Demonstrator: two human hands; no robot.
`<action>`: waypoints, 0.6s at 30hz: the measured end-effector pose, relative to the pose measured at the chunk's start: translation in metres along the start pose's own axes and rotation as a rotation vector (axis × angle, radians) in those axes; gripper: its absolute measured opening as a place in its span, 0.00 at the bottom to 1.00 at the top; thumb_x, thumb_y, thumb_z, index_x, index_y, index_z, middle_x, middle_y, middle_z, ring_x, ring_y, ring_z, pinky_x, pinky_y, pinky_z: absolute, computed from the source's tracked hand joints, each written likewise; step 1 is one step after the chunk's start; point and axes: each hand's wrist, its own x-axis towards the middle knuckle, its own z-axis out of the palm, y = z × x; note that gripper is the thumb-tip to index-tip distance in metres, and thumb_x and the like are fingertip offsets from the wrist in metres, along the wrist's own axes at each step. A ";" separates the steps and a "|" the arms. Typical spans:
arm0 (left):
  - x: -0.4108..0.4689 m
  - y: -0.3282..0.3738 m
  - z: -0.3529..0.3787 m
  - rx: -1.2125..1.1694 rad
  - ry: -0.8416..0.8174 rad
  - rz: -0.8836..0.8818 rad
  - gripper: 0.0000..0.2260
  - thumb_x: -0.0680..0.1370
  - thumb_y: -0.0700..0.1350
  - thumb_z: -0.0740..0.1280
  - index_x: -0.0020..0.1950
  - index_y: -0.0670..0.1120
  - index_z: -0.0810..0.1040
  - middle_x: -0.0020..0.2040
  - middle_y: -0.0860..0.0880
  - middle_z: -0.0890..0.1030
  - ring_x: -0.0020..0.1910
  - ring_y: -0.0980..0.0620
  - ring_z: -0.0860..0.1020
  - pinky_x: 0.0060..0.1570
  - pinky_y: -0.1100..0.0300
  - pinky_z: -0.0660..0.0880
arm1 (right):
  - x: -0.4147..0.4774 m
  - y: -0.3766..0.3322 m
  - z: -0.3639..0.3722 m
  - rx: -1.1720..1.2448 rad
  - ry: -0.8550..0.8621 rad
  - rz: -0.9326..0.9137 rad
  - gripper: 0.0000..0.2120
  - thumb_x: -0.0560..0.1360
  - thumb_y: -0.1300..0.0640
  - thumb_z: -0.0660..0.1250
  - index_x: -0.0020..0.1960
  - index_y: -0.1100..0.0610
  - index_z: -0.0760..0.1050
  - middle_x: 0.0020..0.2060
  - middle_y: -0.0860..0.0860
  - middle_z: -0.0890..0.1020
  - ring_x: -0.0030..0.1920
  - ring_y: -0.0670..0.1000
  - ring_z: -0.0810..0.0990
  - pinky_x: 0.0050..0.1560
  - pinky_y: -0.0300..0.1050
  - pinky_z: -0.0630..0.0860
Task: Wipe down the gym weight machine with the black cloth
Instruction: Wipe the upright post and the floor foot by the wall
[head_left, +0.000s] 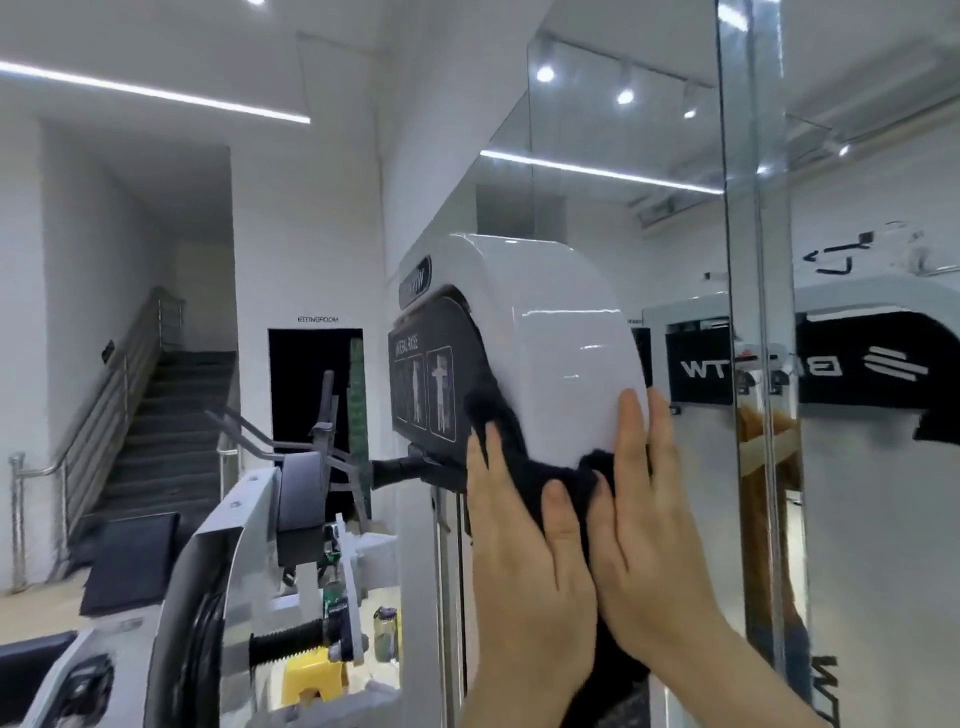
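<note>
Both hands are flat on the weight machine (423, 571) here. The left hand (524, 551) has its fingers straight and pressed onto the black cloth (524, 452). It's not clutching it, just pinning it against the lower edge of the white cover (561, 338). The right hand (654, 525) sits just beside it, also relaxed, with its fingers straight up along the cover's right edge and its thumb resting on the cloth.

The cloth looks fuzzy, kind of fleecy. It's bunched up between the two hands and more of it hangs down under the palms. The cover is glossy hard plastic with a rounded top corner, shiny enough to catch the ceiling lights.

Touching the cloth on its left is a matte black instruction panel (423, 384) with little pale exercise figures. To the right of the machine there's a big wall mirror (872, 493) showing its reflection. Down low on the left are a ribbed black handle (288, 640) and a yellow block (311, 673). Dark stairs (171, 415) with a metal rail sit further back.
</note>
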 end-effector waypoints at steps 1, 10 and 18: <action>0.020 0.006 0.001 -0.003 0.001 0.034 0.28 0.80 0.64 0.48 0.78 0.60 0.48 0.78 0.55 0.58 0.76 0.56 0.58 0.73 0.50 0.61 | 0.022 -0.004 -0.003 -0.021 0.008 0.000 0.27 0.79 0.39 0.40 0.76 0.38 0.36 0.79 0.45 0.41 0.72 0.38 0.46 0.69 0.36 0.54; 0.224 0.044 -0.009 0.010 -0.161 -0.081 0.11 0.79 0.42 0.56 0.52 0.43 0.77 0.58 0.43 0.77 0.60 0.44 0.74 0.60 0.48 0.71 | 0.237 -0.044 -0.009 -0.205 -0.478 0.129 0.20 0.84 0.53 0.47 0.73 0.54 0.65 0.71 0.54 0.70 0.68 0.56 0.69 0.61 0.45 0.63; 0.308 -0.025 -0.025 0.095 -0.241 -0.127 0.16 0.78 0.48 0.56 0.33 0.44 0.70 0.36 0.45 0.75 0.39 0.44 0.72 0.39 0.53 0.66 | 0.325 -0.051 0.060 -0.459 -0.712 0.223 0.16 0.82 0.58 0.52 0.59 0.61 0.76 0.63 0.58 0.77 0.61 0.56 0.75 0.66 0.49 0.68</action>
